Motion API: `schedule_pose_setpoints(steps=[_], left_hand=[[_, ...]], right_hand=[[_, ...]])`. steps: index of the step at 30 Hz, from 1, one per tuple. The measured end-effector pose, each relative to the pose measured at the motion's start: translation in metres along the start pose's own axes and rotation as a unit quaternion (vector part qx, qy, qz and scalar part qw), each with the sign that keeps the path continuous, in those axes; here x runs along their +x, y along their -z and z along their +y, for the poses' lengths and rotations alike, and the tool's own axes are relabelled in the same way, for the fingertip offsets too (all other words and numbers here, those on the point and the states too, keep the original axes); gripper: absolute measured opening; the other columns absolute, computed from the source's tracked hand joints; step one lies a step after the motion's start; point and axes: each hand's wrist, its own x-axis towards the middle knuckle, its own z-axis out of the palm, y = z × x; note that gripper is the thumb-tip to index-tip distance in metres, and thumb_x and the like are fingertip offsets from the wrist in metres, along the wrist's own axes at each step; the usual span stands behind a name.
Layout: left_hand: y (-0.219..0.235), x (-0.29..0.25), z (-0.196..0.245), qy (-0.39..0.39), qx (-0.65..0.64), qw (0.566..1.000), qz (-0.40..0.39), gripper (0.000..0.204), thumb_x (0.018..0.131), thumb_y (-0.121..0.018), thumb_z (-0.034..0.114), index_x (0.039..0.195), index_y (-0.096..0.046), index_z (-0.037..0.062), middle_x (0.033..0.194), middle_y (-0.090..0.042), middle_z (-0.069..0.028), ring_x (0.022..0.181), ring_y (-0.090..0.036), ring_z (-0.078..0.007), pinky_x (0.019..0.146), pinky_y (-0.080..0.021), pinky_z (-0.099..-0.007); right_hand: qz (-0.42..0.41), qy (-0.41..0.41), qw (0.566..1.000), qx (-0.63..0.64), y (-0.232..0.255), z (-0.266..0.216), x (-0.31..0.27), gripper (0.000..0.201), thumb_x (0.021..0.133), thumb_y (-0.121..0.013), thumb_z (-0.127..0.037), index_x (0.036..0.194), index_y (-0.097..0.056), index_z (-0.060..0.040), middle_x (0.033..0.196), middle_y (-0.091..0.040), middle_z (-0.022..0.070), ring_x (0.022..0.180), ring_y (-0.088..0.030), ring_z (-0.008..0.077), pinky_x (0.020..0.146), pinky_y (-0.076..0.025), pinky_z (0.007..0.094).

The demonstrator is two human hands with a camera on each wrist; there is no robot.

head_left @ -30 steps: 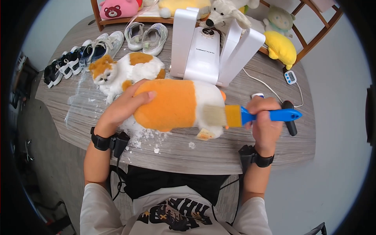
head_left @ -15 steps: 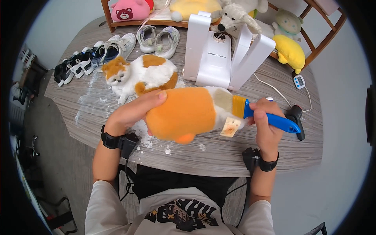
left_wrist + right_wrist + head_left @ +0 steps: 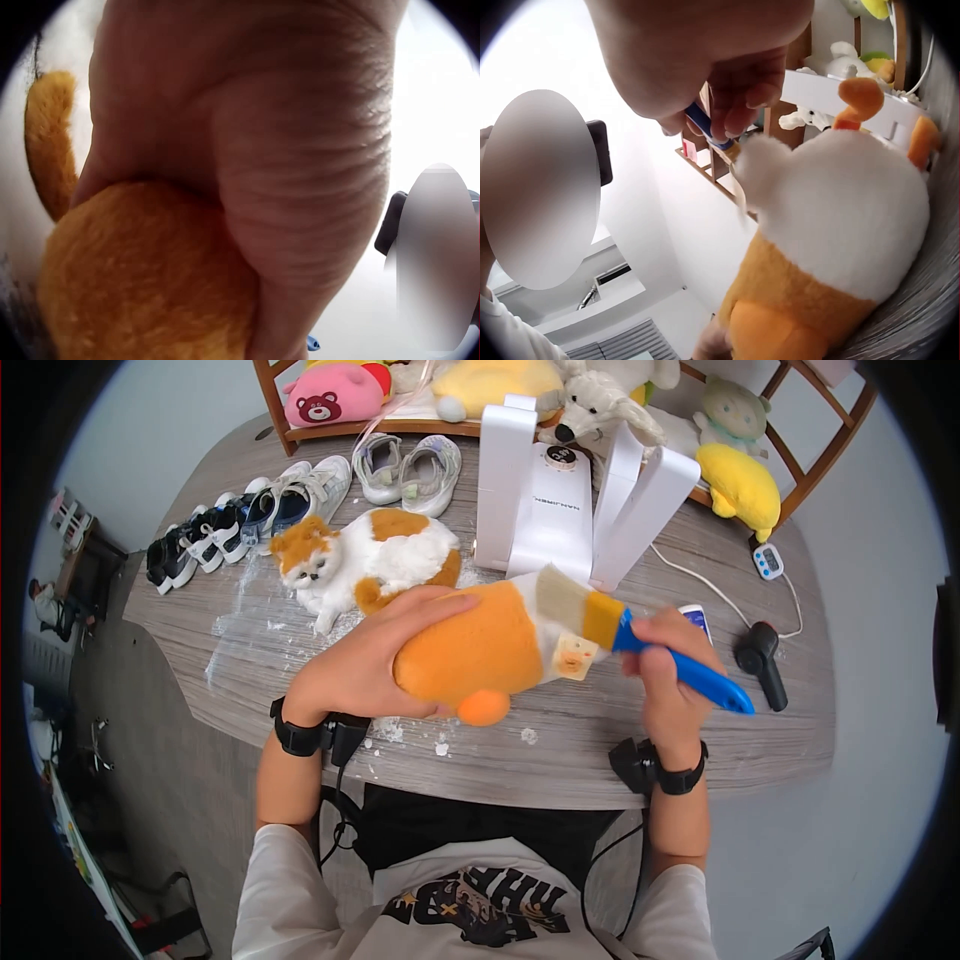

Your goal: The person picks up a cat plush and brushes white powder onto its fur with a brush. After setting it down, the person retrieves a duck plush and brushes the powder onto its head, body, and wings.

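Observation:
An orange-and-white plush toy (image 3: 470,645) is held up over the near side of the table. My left hand (image 3: 370,660) grips its orange end, thumb on top, fingers hidden beneath. My right hand (image 3: 675,685) holds a blue-handled paintbrush (image 3: 602,618) with a yellow band. In the head view the pale bristles lie over the white part of the toy, beside a square paper tag (image 3: 574,657). The right wrist view shows the toy's white underside (image 3: 847,217) and orange feet (image 3: 861,99). In the left wrist view the orange plush (image 3: 150,270) sits against the palm.
A white-and-orange toy cat (image 3: 405,565) lies behind my left hand, white powder around it. Several shoes (image 3: 245,525) line the back left. A white appliance (image 3: 555,520) with upright arms stands behind the toy. A black handheld tool (image 3: 765,660) and small timer (image 3: 768,560) lie at right.
The toy has turned, its white end now tilted up and away. The brush has swung so its handle slopes down to the right. My left hand has shifted further over the orange end.

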Motion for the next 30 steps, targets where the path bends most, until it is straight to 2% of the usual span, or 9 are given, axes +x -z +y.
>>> schedule_pose_setpoints(steps=[3, 5, 9, 11, 14, 19, 22, 26, 30], left_hand=[[-0.004, 0.004, 0.001, 0.022, -0.076, 0.996, 0.039, 0.096, 0.065, -0.085, 0.019, 0.148, -0.038, 0.0063, 0.14, -0.048, -0.0169, 0.132, -0.045, -0.0314, 0.11, -0.036, -0.0391], [-0.01, 0.006, 0.002, 0.033, -0.118, 0.992, 0.042, 0.096, 0.065, -0.084, 0.017, 0.148, -0.037, 0.0055, 0.143, -0.045, -0.0155, 0.133, -0.044, -0.0283, 0.111, -0.035, -0.0383], [-0.017, 0.008, 0.005, 0.077, -0.232, 0.969, 0.042, 0.095, 0.067, -0.081, 0.013, 0.149, -0.035, 0.0039, 0.147, -0.043, -0.0123, 0.135, -0.042, -0.0223, 0.113, -0.033, -0.0363], [-0.016, 0.009, 0.004, 0.085, -0.272, 0.957, 0.043, 0.093, 0.068, -0.079, 0.012, 0.149, -0.034, 0.0035, 0.146, -0.044, -0.012, 0.135, -0.042, -0.0218, 0.113, -0.033, -0.0359], [-0.013, 0.008, -0.004, 0.104, -0.346, 0.932, 0.039, 0.089, 0.07, -0.077, 0.011, 0.149, -0.034, 0.0023, 0.144, -0.046, -0.0117, 0.135, -0.042, -0.0214, 0.113, -0.032, -0.0353], [-0.014, 0.01, -0.004, 0.137, -0.407, 0.903, 0.024, 0.084, 0.075, -0.073, 0.017, 0.148, -0.034, 0.0001, 0.144, -0.046, -0.0117, 0.135, -0.042, -0.0214, 0.112, -0.033, -0.0342], [-0.017, 0.012, -0.003, 0.16, -0.423, 0.892, 0.022, 0.082, 0.078, -0.07, 0.024, 0.148, -0.034, 0.0004, 0.143, -0.047, -0.0124, 0.134, -0.043, -0.0215, 0.111, -0.034, -0.0342], [-0.016, 0.01, -0.01, 0.174, -0.516, 0.837, 0.05, 0.072, 0.086, -0.065, 0.025, 0.147, -0.035, 0.0014, 0.141, -0.048, -0.0121, 0.13, -0.047, -0.0203, 0.108, -0.039, -0.0335], [-0.017, 0.01, -0.009, 0.223, -0.54, 0.81, 0.05, 0.065, 0.091, -0.062, 0.027, 0.146, -0.037, 0.0023, 0.138, -0.051, -0.0108, 0.125, -0.054, -0.0167, 0.099, -0.049, -0.0304]], right_hand=[[-0.008, 0.06, 0.996, 0.059, -0.008, -0.018, -0.005, 0.033, 0.088, -0.072, -0.034, 0.099, -0.071, -0.0021, 0.077, -0.065, 0.0084, 0.064, -0.06, 0.0182, 0.056, -0.047, 0.0293], [-0.157, 0.069, 0.985, 0.021, -0.012, -0.025, 0.002, 0.028, 0.088, -0.074, -0.027, 0.099, -0.071, -0.0016, 0.079, -0.066, 0.0093, 0.066, -0.062, 0.0181, 0.059, -0.049, 0.0285], [-0.143, 0.049, 0.988, -0.03, -0.02, -0.02, -0.001, 0.019, 0.09, -0.072, -0.018, 0.095, -0.07, -0.0004, 0.083, -0.067, 0.0096, 0.069, -0.062, 0.0165, 0.061, -0.049, 0.0272], [0.053, -0.089, 0.994, 0.024, -0.007, -0.012, -0.007, 0.012, 0.092, -0.067, -0.012, 0.09, -0.067, -0.0002, 0.081, -0.065, 0.0084, 0.066, -0.06, 0.0142, 0.059, -0.047, 0.025], [0.183, -0.117, 0.97, -0.109, 0.012, -0.003, 0.004, 0.013, 0.094, -0.063, -0.011, 0.086, -0.065, -0.0005, 0.079, -0.063, 0.0066, 0.061, -0.056, 0.0123, 0.056, -0.045, 0.0237], [0.162, -0.06, 0.984, 0.036, 0.006, -0.007, 0.001, 0.014, 0.095, -0.063, -0.012, 0.089, -0.065, 0.0002, 0.081, -0.063, 0.0069, 0.061, -0.056, 0.0114, 0.057, -0.044, 0.0229], [-0.065, -0.078, 0.994, 0.042, -0.006, -0.016, -0.003, 0.014, 0.095, -0.063, -0.013, 0.092, -0.065, 0.0011, 0.085, -0.066, 0.0086, 0.07, -0.063, 0.014, 0.067, -0.049, 0.0247], [0.122, -0.108, 0.984, -0.066, 0.009, 0.0, -0.001, 0.013, 0.095, -0.063, -0.012, 0.091, -0.064, 0.0001, 0.079, -0.063, 0.007, 0.065, -0.058, 0.0114, 0.061, -0.047, 0.0249], [0.122, -0.096, 0.986, 0.06, 0.014, -0.004, 0.0, 0.015, 0.095, -0.063, -0.014, 0.089, -0.064, 0.0003, 0.078, -0.062, 0.0064, 0.061, -0.056, 0.0114, 0.059, -0.047, 0.0263]])
